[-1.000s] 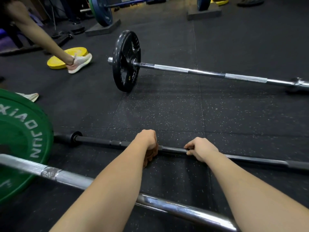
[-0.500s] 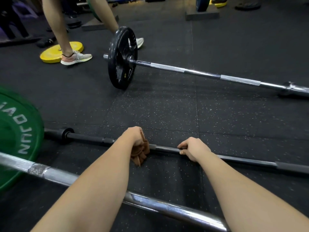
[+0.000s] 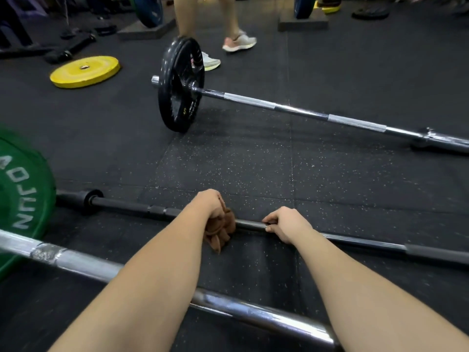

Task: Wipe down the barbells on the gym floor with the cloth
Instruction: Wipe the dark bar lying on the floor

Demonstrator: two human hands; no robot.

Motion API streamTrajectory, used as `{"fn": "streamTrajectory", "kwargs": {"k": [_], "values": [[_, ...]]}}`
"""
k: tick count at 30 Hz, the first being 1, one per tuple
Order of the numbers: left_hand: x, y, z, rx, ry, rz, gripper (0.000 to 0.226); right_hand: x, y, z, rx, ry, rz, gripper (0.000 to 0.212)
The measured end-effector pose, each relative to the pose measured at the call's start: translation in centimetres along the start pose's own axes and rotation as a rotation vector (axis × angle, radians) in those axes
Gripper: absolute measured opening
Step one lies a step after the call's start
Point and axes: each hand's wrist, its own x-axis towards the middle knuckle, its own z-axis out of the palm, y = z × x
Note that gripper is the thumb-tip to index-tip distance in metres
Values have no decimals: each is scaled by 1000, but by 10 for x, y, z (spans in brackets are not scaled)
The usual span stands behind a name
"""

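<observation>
A thin dark barbell lies across the black rubber floor in front of me. My left hand grips a crumpled brown cloth wrapped over this bar near its middle. Just to the right, my right hand holds the same bar, fingers curled over it. A chrome barbell with a green plate passes under my forearms, closest to me. Farther off lies a third barbell carrying a black plate on its left end.
A yellow plate lies flat at the far left. A person's legs and sneakers stand just behind the black plate. Blue plates on blocks and dark gear line the back of the floor.
The cloth has slid left along the dark bar with my left hand and now hangs out more below it. The person behind walked rightward past the black plate.
</observation>
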Motion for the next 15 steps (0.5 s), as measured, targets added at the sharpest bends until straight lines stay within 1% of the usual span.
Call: {"fn": "streamTrajectory", "kwargs": {"k": [2, 5, 9, 11, 13, 15], "values": [[-1, -8, -4, 16, -17, 4, 15, -1, 0, -1, -4, -5, -6, 31], [-9, 1, -2, 43, -128, 89, 21, -2, -3, -2, -7, -9, 4, 31], [-11, 25, 16, 151, -91, 229, 21, 0, -4, -1, -11, -2, 17, 31], [-9, 31, 24, 176, -73, 234, 21, 0, -3, 0, -4, 4, 20, 32], [-6, 30, 25, 153, -60, 223, 20, -2, -6, -5, -85, -26, 22, 37], [-2, 28, 25, 146, -61, 227, 17, -8, -10, -22, -269, -73, 17, 47]]}}
